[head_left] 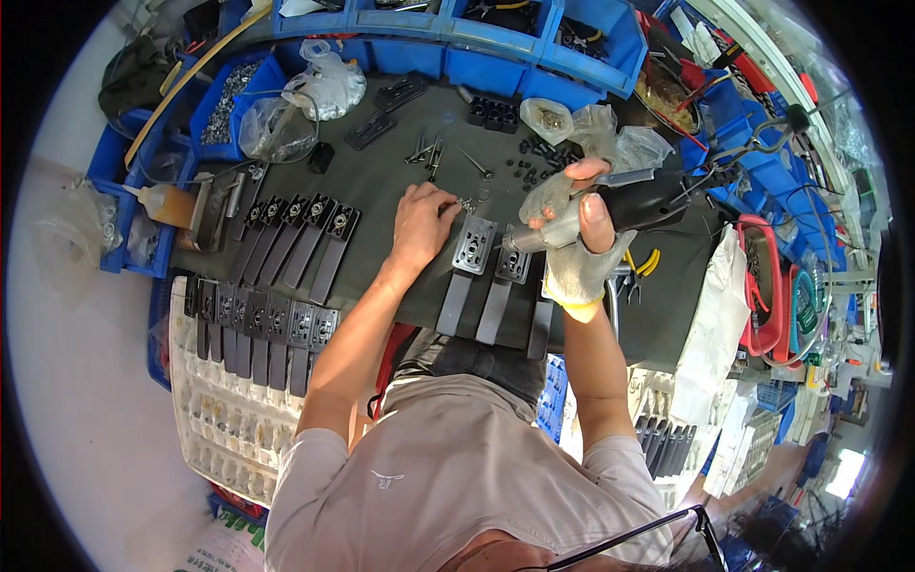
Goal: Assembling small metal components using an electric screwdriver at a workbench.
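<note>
My right hand (581,262), in a pale glove that leaves the thumb and fingertips bare, is wrapped round a black and silver electric screwdriver (648,202). Its silver front end points left, over black door-closer-like parts (474,248) with long arms and drilled plates, lying in a row near the table edge. Bare, my left hand (421,224) rests on the dark mat with its fingers bent together beside a small pile of screws (467,204). Whatever its fingertips pinch is too small to make out. Longer bolts (431,157) lie just beyond that hand.
Several similar parts (303,229) lie in a row at the left, more on a pale tray (224,410) below. Blue bins (486,67) line the back. Black small pieces (541,153), plastic bags (329,86), yellow-handled pliers (643,267) and an orange-filled bottle (164,203) lie around.
</note>
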A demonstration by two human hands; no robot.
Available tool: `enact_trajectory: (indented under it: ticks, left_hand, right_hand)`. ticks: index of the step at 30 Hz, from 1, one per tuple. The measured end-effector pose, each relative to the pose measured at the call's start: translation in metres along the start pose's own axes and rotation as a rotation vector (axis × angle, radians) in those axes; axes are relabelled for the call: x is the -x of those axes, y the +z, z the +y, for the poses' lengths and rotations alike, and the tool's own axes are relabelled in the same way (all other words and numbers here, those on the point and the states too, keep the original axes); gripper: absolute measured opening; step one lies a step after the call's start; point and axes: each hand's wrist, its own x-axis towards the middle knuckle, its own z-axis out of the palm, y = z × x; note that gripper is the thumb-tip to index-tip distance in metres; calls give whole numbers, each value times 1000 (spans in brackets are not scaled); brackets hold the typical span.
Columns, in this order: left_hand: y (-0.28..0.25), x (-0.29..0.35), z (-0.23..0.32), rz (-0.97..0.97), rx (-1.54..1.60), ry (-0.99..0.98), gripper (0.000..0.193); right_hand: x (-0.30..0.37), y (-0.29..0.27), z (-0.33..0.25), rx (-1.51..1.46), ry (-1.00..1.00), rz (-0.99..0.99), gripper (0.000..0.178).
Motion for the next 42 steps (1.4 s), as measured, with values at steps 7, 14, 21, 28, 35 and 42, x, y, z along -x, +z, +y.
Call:
enact_trajectory:
  ticks: [7,14,21,28,35,42]
  left_hand:
    - [2,-2,-9,50,29,86,15]
    - [-30,30,34,-302,1198,-536,29]
    - [-37,38,43,-332,1371,-586,28]
    - [-37,34,46,-396,1324,-579,30]
    - [-36,32,43,-450,1268,-562,34]
    - [-56,31,48,-239,386,-128,71]
  right_hand:
    - [2,10,6,8,-36,71,32]
    - [0,14,20,-47,-24,9,42]
    - [1,27,16,-48,2,-32,46]
    - [3,22,16,-46,16,-28,45]
    - [1,12,21,19,5,-57,42]
    - [-7,10,23,254,53,-11,27]
